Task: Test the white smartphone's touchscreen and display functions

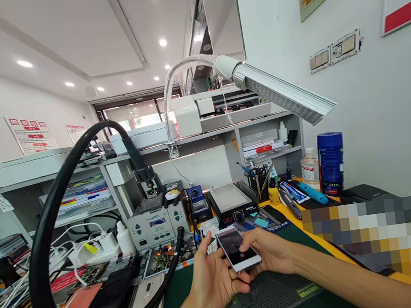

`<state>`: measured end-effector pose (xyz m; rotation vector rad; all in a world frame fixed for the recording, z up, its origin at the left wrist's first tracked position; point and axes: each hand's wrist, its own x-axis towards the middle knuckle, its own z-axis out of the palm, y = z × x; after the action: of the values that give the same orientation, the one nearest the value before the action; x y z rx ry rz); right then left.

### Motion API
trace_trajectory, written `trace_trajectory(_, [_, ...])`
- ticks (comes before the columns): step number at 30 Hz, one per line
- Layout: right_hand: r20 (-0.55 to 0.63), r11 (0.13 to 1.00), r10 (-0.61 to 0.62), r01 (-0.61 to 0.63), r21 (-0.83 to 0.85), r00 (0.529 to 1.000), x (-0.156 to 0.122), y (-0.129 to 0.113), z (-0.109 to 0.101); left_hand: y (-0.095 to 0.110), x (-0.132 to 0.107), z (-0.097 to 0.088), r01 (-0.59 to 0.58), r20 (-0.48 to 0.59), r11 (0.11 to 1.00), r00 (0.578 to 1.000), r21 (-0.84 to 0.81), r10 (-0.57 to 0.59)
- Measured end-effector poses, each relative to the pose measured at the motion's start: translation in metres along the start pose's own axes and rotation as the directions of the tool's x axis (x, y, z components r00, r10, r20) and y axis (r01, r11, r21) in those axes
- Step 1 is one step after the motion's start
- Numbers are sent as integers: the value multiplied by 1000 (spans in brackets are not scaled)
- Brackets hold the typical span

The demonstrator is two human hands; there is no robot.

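A white-framed smartphone (237, 251) with a dark, lit screen is held face up in front of me, tilted. My right hand (269, 250) grips its right side, thumb over the screen and fingers curled beneath. On the other side, my left hand (215, 279) cradles the phone from below with bent fingers; its thumb stands away from the frame. The left fingertips are partly hidden behind the phone. Under both hands lies a dark perforated mat (270, 299) on a green work mat (182, 298).
A thick black hose (42, 276) loops across the left foreground from a grey rework station (154, 226). Several phones and boards crowd the left. Behind are a heating plate (230, 198) and pen holder (261, 177); a blue can (331, 162) stands right. An LED lamp (280, 91) hangs overhead.
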<state>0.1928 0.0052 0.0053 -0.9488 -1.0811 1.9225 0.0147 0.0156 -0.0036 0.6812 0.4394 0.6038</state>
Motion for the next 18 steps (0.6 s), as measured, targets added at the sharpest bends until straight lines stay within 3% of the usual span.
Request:
trace_trajectory(11, [24, 998, 29, -31, 61, 999, -3, -3, 0, -1, -1, 4, -1, -73, 999, 997, 39, 4])
trace_trajectory(18, [28, 992, 14, -17, 127, 1000, -1, -1, -2, -1, -2, 4, -37, -25, 997, 999, 62, 39])
